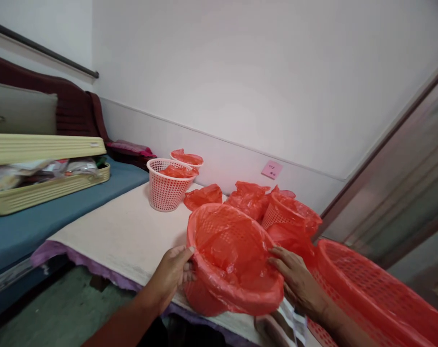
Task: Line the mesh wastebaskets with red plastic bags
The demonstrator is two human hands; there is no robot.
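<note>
The person holds a small basket [233,260] lined with a red plastic bag [237,250], tilted so its mouth faces them, at the near edge of a cream cloth [121,231] spread over the table. The left hand [173,272] grips the basket's left rim, thumb on top of the bag's folded edge and the other fingers curled against the outside wall. The right hand [298,282] lies along the right rim, fingers stretched out and close together, pressing the bag where it turns over the edge; whether the thumb hooks underneath cannot be told.

Just behind the held basket, toward the right edge of the cloth, another lined basket [289,212] stands tilted, touching a loose heap of red bags [248,197]. A further crumpled bag [203,195] lies just left of that heap. Near the far edge stands a pink basket [166,185] with a red bag stuffed inside, and a second one [187,158] sits close behind it against the wall. To the right of the right hand, a large red tray [371,289] with mesh walls runs off toward the near right corner. Far left, on a blue mattress [60,207], an open yellow case [41,164] rests. A pink note [271,169] is stuck to the wall.
</note>
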